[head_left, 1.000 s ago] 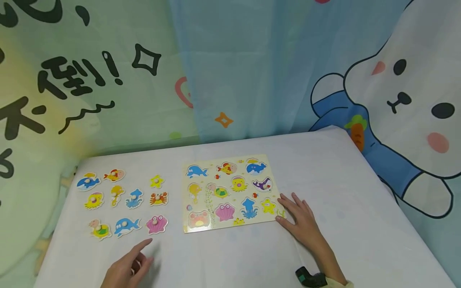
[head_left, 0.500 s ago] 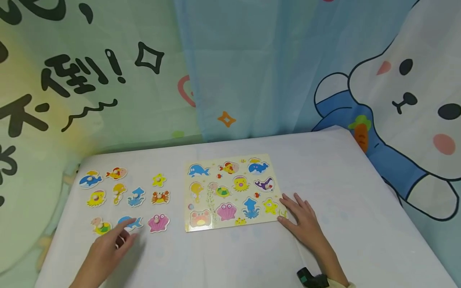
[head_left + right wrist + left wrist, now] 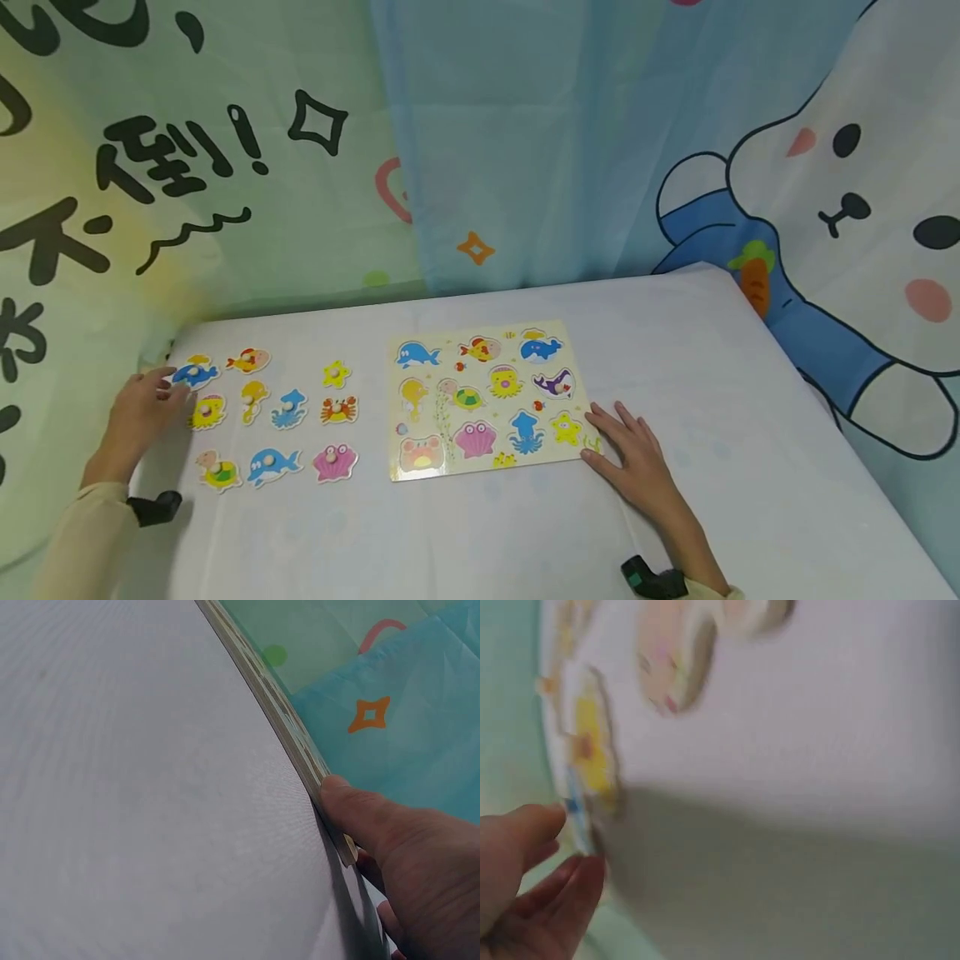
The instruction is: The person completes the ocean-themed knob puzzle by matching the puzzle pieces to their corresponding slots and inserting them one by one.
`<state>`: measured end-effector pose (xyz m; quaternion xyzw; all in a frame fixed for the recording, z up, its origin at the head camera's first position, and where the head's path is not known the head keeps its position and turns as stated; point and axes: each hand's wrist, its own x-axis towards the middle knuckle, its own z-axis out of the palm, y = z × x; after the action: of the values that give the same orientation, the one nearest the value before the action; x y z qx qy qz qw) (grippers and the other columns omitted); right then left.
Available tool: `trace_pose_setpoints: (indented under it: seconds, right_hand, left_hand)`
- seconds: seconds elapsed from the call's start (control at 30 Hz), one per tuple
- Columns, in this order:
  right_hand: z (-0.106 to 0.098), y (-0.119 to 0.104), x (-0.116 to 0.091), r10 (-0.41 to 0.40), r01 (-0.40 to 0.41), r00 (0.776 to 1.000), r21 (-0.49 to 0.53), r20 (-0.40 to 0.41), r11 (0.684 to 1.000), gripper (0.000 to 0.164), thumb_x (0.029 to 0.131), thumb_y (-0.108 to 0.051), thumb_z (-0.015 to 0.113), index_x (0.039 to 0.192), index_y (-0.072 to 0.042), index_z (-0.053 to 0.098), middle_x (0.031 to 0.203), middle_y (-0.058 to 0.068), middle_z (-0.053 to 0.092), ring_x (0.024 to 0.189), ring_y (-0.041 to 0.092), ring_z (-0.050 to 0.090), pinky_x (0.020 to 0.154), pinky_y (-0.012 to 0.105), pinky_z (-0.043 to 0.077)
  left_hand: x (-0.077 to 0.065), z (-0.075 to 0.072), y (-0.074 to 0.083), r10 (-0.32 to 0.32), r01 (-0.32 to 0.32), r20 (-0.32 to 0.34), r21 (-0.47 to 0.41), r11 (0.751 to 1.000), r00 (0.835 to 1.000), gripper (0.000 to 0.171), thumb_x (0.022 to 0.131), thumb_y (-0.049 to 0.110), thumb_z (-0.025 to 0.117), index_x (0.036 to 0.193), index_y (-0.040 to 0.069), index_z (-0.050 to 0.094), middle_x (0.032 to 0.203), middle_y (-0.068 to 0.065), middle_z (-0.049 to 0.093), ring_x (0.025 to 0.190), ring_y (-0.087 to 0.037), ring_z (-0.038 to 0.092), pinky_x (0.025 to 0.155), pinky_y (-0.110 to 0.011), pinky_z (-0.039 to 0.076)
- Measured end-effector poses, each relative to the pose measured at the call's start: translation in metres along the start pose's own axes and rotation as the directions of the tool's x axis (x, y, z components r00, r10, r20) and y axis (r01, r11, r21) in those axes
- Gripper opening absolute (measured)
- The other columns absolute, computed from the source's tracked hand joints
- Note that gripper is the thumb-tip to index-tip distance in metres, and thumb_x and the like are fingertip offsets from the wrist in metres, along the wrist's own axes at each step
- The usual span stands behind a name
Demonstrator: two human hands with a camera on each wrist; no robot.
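While the right hand (image 3: 628, 457), fingers straight, touches the board (image 3: 459, 467), only the purple whale (image 3: 553, 383) seems fitted, ten pieces (image 3: 288, 410) remaining beside the left hand (image 3: 138, 414), its grip unclear.

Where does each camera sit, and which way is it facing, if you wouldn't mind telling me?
Head: worn there, facing forward and down at the table, board and pieces; left hand and right hand show.
Left wrist: worn there, facing low across the table at blurred pieces; part of the left hand shows.
Right wrist: worn there, facing along the board's edge toward the curtain; part of the right hand shows.
Head and right wrist share the board and the orange star.
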<state>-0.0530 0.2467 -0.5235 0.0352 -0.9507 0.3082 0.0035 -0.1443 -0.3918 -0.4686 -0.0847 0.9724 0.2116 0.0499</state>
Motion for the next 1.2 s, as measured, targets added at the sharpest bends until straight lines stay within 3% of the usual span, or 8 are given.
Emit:
trace_pose_setpoints:
  seconds: [0.17,0.33,0.57,0.87,1.2]
  right_hand:
    - [0.0,0.0,0.0,-0.003,0.003,1.0,-0.005,-0.012,1.0,0.057,0.085,-0.033,0.069,0.135,-0.01,0.055,0.147,0.015,0.048,0.144,0.043,0.024,0.114,0.065,0.013]
    - [0.0,-0.001,-0.001,-0.008,0.008,1.0,-0.008,-0.021,1.0,0.057,0.085,-0.034,0.069,0.135,-0.009,0.055,0.146,0.016,0.048,0.143,0.043,0.025,0.113,0.065,0.013]
    - [-0.001,-0.001,0.001,0.01,-0.01,1.0,-0.009,-0.002,1.0,0.058,0.086,-0.036,0.069,0.136,-0.011,0.055,0.148,0.014,0.047,0.145,0.042,0.023,0.115,0.064,0.011]
    - [-0.001,-0.001,0.0,0.002,-0.002,1.0,0.005,-0.004,1.0,0.058,0.086,-0.036,0.069,0.136,-0.01,0.055,0.148,0.014,0.047,0.144,0.043,0.024,0.114,0.064,0.011]
    - [-0.001,0.0,0.0,0.015,-0.015,1.0,0.002,0.003,1.0,0.058,0.086,-0.037,0.069,0.136,-0.01,0.055,0.148,0.013,0.047,0.145,0.042,0.023,0.115,0.064,0.011]
  left_hand:
    - [0.019,0.0,-0.01,-0.002,0.001,0.085,0.013,1.0,0.996,0.043,0.093,0.012,0.06,0.126,-0.013,0.048,0.11,-0.035,0.052,0.094,-0.044,0.051,0.076,-0.049,0.05]
    - [0.029,-0.007,-0.013,-0.016,0.011,0.146,0.036,0.999,0.989,0.044,0.094,0.018,0.062,0.123,-0.012,0.049,0.113,-0.035,0.054,0.094,-0.043,0.052,0.078,-0.051,0.049]
    - [0.035,-0.01,-0.01,-0.069,0.069,0.123,0.008,0.998,0.99,0.037,0.094,0.015,0.061,0.114,-0.015,0.056,0.104,-0.033,0.059,0.086,-0.037,0.053,0.072,-0.041,0.047]
    - [0.045,-0.01,-0.016,-0.117,0.138,0.21,-0.09,0.986,0.971,0.05,0.097,0.022,0.056,0.135,-0.008,0.044,0.122,-0.036,0.048,0.096,-0.04,0.049,0.078,-0.046,0.047]
    - [0.048,-0.007,-0.02,-0.145,0.19,0.23,-0.187,0.964,0.962,0.055,0.099,0.031,0.052,0.137,-0.008,0.045,0.13,-0.035,0.048,0.102,-0.038,0.048,0.085,-0.051,0.043]
